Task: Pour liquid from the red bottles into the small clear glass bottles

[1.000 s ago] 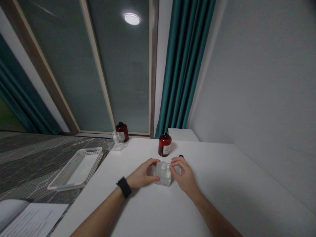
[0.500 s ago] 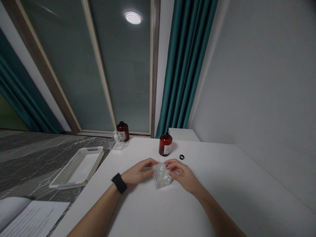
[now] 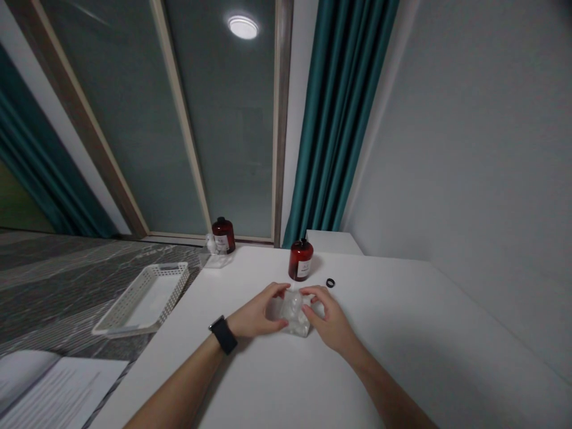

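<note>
A clear, squarish container (image 3: 297, 319) stands on the white table (image 3: 268, 381) in front of me, with rounded see-through shapes in or on it that I cannot make out well. My left hand (image 3: 261, 313) curves round its left side, thumb at the front and fingers behind. On the right, my right hand (image 3: 328, 316) grips the upper right part between thumb and fingers. Just behind stands a dark red bottle (image 3: 295, 259) with a white label and black top. A small black ring (image 3: 330, 283) lies to the bottle's right.
At the table's far left corner stand another dark red bottle (image 3: 223, 234) and a clear stand (image 3: 218, 261) with a small white bottle. Left of the table are a white basket (image 3: 100, 326) and an open book (image 3: 71, 390). A wall (image 3: 491, 179) rises on the right.
My left thumb has moved forward and right along the container's front, and that hand wraps further round it. My right fingers have shifted slightly on the container. The view has moved a little.
</note>
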The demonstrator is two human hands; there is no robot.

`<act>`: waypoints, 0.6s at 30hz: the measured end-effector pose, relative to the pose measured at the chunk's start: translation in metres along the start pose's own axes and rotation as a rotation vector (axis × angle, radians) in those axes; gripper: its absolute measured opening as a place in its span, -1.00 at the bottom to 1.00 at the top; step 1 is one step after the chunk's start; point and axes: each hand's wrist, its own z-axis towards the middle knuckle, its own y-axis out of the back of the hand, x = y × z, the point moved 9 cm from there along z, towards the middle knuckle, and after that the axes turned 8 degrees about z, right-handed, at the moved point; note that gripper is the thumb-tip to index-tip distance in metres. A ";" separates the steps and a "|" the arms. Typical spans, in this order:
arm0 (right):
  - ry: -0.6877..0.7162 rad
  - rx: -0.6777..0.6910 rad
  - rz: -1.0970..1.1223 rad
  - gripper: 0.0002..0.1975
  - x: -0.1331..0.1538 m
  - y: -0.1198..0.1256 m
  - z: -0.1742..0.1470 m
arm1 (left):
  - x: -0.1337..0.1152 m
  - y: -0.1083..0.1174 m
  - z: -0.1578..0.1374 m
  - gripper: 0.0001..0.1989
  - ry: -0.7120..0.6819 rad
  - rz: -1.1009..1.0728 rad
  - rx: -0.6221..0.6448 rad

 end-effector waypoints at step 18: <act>-0.041 0.001 0.019 -0.66 0.000 -0.014 0.001 | 0.005 -0.009 0.001 -0.51 0.086 0.070 -0.131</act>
